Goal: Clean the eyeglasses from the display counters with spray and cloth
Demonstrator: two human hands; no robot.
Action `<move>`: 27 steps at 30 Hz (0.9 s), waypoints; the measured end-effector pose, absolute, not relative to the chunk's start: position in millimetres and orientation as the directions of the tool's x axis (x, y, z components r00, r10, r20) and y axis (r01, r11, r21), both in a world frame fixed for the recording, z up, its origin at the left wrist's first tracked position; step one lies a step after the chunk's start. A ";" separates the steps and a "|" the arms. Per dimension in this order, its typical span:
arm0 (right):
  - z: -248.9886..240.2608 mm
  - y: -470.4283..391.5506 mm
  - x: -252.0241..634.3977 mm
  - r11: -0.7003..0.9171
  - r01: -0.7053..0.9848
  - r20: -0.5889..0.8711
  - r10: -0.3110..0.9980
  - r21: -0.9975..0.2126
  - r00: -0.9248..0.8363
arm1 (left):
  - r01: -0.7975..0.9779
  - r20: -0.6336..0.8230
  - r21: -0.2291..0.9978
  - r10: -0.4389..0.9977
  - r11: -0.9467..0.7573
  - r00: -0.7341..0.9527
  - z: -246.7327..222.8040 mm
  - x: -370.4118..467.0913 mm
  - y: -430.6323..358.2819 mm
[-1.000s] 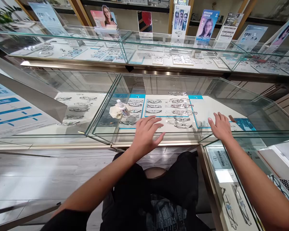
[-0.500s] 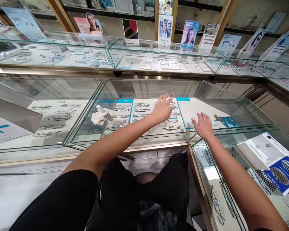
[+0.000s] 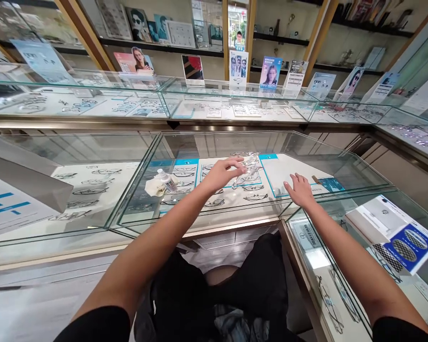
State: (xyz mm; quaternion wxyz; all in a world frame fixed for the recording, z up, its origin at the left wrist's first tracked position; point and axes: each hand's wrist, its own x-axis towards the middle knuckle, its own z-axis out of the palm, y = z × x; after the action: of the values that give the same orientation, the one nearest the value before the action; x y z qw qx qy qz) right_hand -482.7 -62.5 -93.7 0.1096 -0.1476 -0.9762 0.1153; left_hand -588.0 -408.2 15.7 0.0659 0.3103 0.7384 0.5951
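Observation:
My left hand [image 3: 224, 174] is over the glass display case [image 3: 199, 219], its thumb and fingertips drawn together in a pinch. At the fingertips is a clear see-through object [image 3: 248, 172] with whitish glints; its kind cannot be made out. Rows of eyeglasses [image 3: 256, 196] lie inside the case beneath it. My right hand [image 3: 299, 188] rests with fingers spread on the glass, near a white panel [image 3: 284, 172] with blue edges and holds nothing. Left of my left hand, a small white bottle [image 3: 166, 179] lies tilted on a crumpled pale cloth [image 3: 154, 187] on the case top.
A white and blue display box [image 3: 403, 240] stands on the right-hand case, beside my right forearm. On the left is a large folded card stand [image 3: 10, 199]. Behind runs another glass counter [image 3: 185, 97] with upright cards, such as a purple one [image 3: 271, 72].
My left hand has turned from lying flat with fingers spread to a pinch, shifting left and toward me; the clear object now shows at its fingertips. My right hand stays put. The view has tilted up.

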 end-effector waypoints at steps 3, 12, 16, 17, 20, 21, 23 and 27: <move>-77.8 -79.2 -483.0 0.927 0.224 0.236 0.300 -0.301 -0.924 | 0.227 0.264 0.964 0.399 -0.138 -0.878 14.8 -575.4 -431.4; 21.6 -212.0 -515.7 0.515 -0.357 0.432 0.028 -0.779 -0.902 | 0.370 0.419 0.905 0.287 -0.211 -0.861 41.3 -600.3 -443.4; 36.2 -252.3 -544.5 0.386 -0.442 0.487 0.023 -0.810 -0.873 | 0.464 0.499 0.861 0.177 -0.207 -0.848 39.9 -622.6 -438.8; 36.4 -258.3 -553.2 0.374 -0.462 0.508 0.030 -0.804 -0.861 | 0.482 0.516 0.850 0.157 -0.210 -0.842 38.6 -628.3 -438.4; 33.7 -270.5 -583.3 0.378 -0.508 0.569 0.063 -0.774 -0.820 | 0.526 0.560 0.821 0.135 -0.223 -0.817 34.1 -648.0 -438.5; 32.7 -273.6 -594.1 0.386 -0.516 0.582 0.072 -0.765 -0.810 | 0.537 0.571 0.814 0.136 -0.222 -0.810 32.2 -655.5 -438.8; 31.4 -280.0 -615.3 0.397 -0.527 0.602 0.087 -0.752 -0.794 | 0.553 0.583 0.806 0.123 -0.213 -0.803 27.7 -670.8 -439.3; 28.2 -294.9 -649.1 0.380 -0.546 0.619 0.094 -0.746 -0.780 | 0.564 0.583 0.800 0.041 -0.206 -0.812 14.2 -692.6 -442.8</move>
State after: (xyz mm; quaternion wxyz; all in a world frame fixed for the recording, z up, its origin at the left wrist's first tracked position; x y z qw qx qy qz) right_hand -649.1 -294.9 28.2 0.2979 0.1459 -0.7755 0.5372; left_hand -692.6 -442.8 14.2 -0.1777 0.2503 0.6044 0.7352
